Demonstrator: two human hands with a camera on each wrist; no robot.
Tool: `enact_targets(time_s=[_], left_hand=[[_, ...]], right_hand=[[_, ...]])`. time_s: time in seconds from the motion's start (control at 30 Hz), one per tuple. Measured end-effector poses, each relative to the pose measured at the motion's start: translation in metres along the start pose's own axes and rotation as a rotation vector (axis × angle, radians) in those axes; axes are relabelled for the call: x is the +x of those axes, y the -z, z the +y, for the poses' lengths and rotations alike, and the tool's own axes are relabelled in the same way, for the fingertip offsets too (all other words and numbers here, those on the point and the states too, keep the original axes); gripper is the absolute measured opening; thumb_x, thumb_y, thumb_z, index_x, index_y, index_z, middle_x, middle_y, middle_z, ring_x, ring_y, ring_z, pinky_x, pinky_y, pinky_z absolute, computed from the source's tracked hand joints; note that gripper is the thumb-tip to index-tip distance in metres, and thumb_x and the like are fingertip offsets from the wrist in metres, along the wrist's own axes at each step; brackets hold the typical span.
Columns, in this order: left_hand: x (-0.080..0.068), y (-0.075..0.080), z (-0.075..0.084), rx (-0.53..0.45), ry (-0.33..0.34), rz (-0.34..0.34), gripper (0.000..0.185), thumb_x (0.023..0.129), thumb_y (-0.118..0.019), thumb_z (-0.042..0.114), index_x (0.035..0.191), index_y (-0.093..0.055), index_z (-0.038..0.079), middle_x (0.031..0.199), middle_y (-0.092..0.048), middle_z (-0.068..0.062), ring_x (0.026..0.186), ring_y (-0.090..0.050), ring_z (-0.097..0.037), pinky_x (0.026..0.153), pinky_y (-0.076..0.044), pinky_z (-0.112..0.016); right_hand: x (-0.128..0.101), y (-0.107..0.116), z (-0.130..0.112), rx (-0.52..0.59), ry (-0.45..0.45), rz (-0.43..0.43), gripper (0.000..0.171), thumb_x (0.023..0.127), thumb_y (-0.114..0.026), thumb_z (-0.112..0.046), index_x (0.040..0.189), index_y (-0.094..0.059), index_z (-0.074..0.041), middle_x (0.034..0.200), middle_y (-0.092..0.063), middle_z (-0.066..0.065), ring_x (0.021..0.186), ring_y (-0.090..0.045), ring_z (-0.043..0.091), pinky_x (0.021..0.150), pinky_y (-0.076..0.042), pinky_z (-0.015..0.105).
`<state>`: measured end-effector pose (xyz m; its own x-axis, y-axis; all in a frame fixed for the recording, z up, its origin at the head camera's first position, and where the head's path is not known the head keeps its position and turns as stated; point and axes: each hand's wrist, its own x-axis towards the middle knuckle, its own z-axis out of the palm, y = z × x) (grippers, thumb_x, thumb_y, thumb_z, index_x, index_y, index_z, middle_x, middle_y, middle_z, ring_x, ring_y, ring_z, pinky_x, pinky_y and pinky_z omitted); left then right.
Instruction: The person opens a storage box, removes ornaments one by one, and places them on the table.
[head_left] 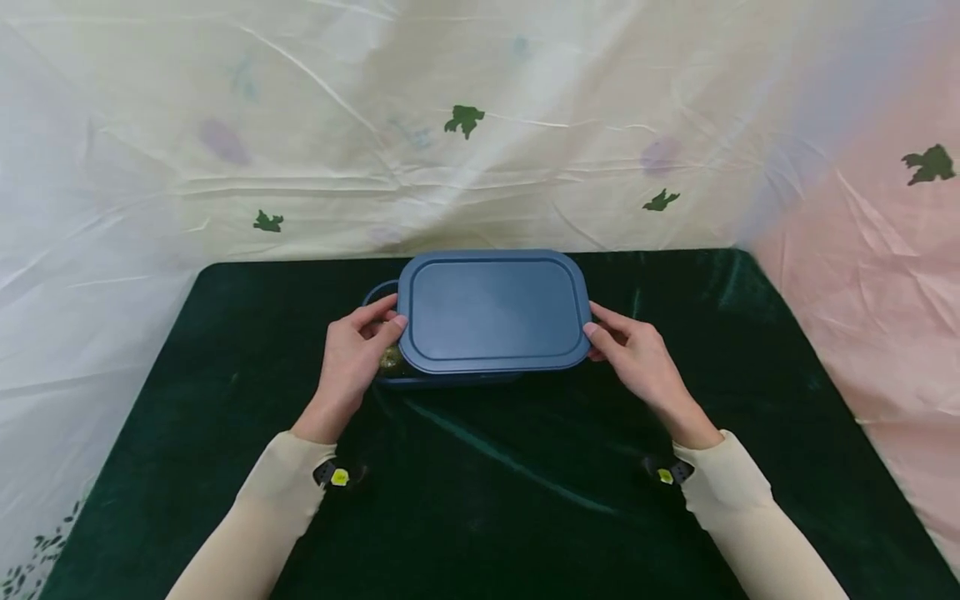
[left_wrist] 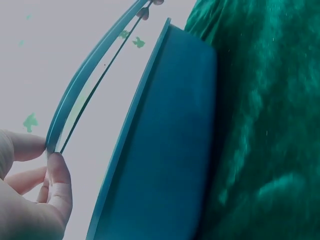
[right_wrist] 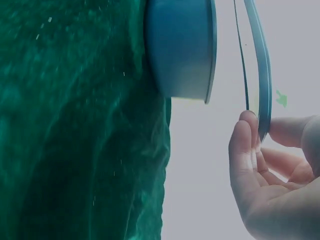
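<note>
Blue lid (head_left: 495,310) hovered clear above blue container (head_left: 420,379), near table's (head_left: 225,400) far edge, centre. Left hand (head_left: 352,360) pinched lid's left rim; right hand (head_left: 637,358) pinched right rim. Dark green cloth (head_left: 525,483) covered table.

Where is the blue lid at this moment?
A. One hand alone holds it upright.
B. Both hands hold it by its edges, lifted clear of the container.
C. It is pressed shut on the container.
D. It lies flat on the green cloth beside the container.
B: the left hand and the right hand pinch the lid by its short edges, and both wrist views show a gap between it and the container.
</note>
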<state>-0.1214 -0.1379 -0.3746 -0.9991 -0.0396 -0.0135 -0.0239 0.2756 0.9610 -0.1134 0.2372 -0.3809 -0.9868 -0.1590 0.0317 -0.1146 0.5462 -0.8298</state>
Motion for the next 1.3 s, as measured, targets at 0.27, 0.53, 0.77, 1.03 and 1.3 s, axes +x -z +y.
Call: enact_targets(time_s=[0.27, 0.53, 0.77, 1.03, 1.3], left_hand=[[0.002, -0.023, 0.007, 0.004, -0.019, -0.013, 0.042, 0.103, -0.067, 0.021, 0.144, -0.063, 0.01, 0.119, -0.065, -0.012, 0.097, -0.06, -0.024, 0.076, -0.048, -0.023], [0.001, -0.045, 0.012, -0.024, -0.041, -0.054, 0.042, 0.104, -0.065, 0.018, 0.145, -0.062, 0.01, 0.121, -0.065, -0.011, 0.102, -0.062, -0.023, 0.081, -0.052, -0.025], [0.0, -0.064, 0.016, -0.043, -0.082, -0.074, 0.041, 0.103, -0.066, 0.014, 0.143, -0.063, 0.008, 0.122, -0.065, -0.013, 0.102, -0.065, -0.025, 0.082, -0.053, -0.026], [0.001, -0.086, 0.019, -0.059, -0.121, -0.099, 0.042, 0.101, -0.067, 0.009, 0.142, -0.063, 0.006, 0.122, -0.066, -0.014, 0.103, -0.067, -0.025, 0.085, -0.056, -0.022], [-0.001, -0.109, 0.025, -0.08, -0.095, -0.147, 0.046, 0.099, -0.069, 0.009, 0.145, -0.061, 0.008, 0.123, -0.067, -0.012, 0.105, -0.067, -0.023, 0.087, -0.058, -0.03]], right_hand=[[-0.01, 0.018, 0.009, 0.008, 0.009, 0.043, 0.052, 0.109, -0.056, -0.029, 0.156, -0.047, -0.008, 0.103, -0.07, 0.015, 0.086, -0.072, 0.019, 0.077, -0.06, 0.026], [-0.019, 0.036, 0.016, 0.019, -0.017, 0.095, 0.05, 0.108, -0.057, -0.026, 0.155, -0.049, -0.011, 0.104, -0.068, 0.016, 0.082, -0.069, 0.012, 0.073, -0.056, 0.017], [-0.027, 0.053, 0.022, 0.027, -0.039, 0.116, 0.051, 0.108, -0.058, -0.029, 0.155, -0.049, -0.01, 0.102, -0.066, 0.01, 0.085, -0.07, 0.015, 0.076, -0.056, 0.016], [-0.035, 0.072, 0.03, 0.066, -0.053, 0.155, 0.054, 0.107, -0.059, -0.03, 0.154, -0.049, -0.006, 0.102, -0.067, -0.002, 0.085, -0.07, 0.004, 0.079, -0.056, 0.014], [-0.042, 0.092, 0.041, 0.077, -0.067, 0.188, 0.053, 0.107, -0.06, -0.025, 0.153, -0.049, -0.004, 0.107, -0.068, -0.014, 0.085, -0.069, 0.002, 0.08, -0.054, 0.011]])
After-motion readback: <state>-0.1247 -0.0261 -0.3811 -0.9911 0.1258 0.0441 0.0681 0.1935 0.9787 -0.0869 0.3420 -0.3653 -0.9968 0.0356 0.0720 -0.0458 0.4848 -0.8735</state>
